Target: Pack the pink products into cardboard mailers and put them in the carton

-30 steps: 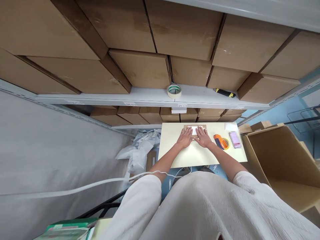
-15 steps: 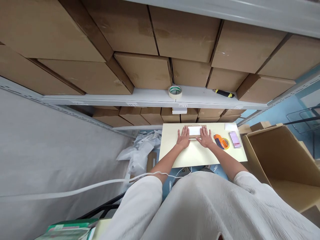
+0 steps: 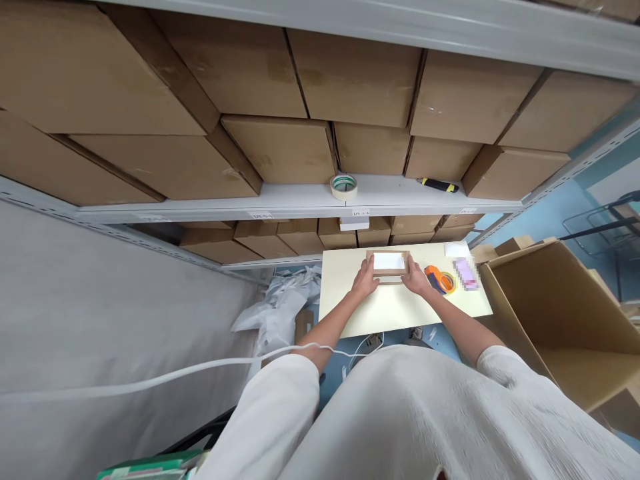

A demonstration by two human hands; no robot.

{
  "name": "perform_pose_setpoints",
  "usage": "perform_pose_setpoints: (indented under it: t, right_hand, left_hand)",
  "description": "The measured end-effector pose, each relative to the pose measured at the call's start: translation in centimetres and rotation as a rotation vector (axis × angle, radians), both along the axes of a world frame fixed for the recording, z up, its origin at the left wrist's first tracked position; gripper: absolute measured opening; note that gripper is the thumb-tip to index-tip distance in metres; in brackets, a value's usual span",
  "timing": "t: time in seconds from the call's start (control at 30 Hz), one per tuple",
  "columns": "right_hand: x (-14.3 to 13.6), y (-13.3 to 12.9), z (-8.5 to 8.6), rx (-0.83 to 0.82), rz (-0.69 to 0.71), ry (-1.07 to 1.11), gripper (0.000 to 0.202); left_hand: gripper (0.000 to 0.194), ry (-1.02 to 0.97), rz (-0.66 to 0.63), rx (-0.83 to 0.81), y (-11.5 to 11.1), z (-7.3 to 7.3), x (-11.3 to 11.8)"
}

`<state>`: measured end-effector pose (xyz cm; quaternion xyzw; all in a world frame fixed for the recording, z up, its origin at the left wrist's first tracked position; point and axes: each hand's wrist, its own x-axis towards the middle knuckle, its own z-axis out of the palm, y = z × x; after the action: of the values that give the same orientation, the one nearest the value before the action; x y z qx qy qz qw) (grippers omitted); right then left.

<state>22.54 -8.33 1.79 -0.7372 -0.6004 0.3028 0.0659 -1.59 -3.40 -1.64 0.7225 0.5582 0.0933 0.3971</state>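
Note:
A small brown cardboard box with a white label on its top is at the back of the pale table. My left hand grips the box's left side, and my right hand grips its right side. Fingers of both hands are wrapped along the ends, thumbs toward the near edge. Close to my right hand lies an orange and blue tape dispenser with a roll of yellowish tape. Whether the box touches the table is hard to tell.
A blurred-out purple item and a white slip lie at the table's right. On the shelf are a tape roll, a utility knife and several cartons. A large open carton stands right; white plastic bags lie left.
My hands were flat on top of the box at the label's sides; now they hold the box by its two ends. The view has shifted slightly.

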Motion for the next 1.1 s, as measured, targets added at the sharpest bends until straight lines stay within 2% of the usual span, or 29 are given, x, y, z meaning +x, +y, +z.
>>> perform_pose_setpoints:
  t: [0.27, 0.37, 0.5, 0.63, 0.8, 0.93, 1.1]
  right_hand:
    - [1.5, -1.0, 3.6, 0.008, -0.102, 0.066, 0.118]
    - [3.1, -1.8, 4.6, 0.016, -0.151, 0.121, 0.126]
    - [6.8, -3.8, 5.7, 0.033, -0.228, 0.147, 0.136]
    - [12.3, -7.4, 6.3, 0.065, -0.295, 0.186, 0.148]
    - [21.0, -14.0, 6.4, 0.172, -0.361, 0.201, 0.154]
    - [28.3, -20.3, 6.9, 0.208, -0.449, 0.194, 0.145]
    - [36.5, -27.9, 8.4, 0.220, -0.555, 0.138, 0.132]
  left_hand:
    - [0.103, 0.039, -0.011, 0.171, -0.7, 4.2, 1.2]
    - [0.099, 0.060, -0.037, 0.270, -1.1, 5.7, 2.9]
    - [0.091, 0.049, -0.102, 0.391, -2.1, 7.2, 6.9]
    - [0.085, 0.025, -0.221, 0.467, -4.2, 8.8, 12.4]
    - [0.081, -0.016, -0.346, 0.482, -8.7, 10.5, 21.2]
    - [0.081, -0.047, -0.442, 0.475, -12.7, 11.3, 29.3]
    - [0.079, -0.120, -0.569, 0.484, -17.3, 11.9, 39.1]
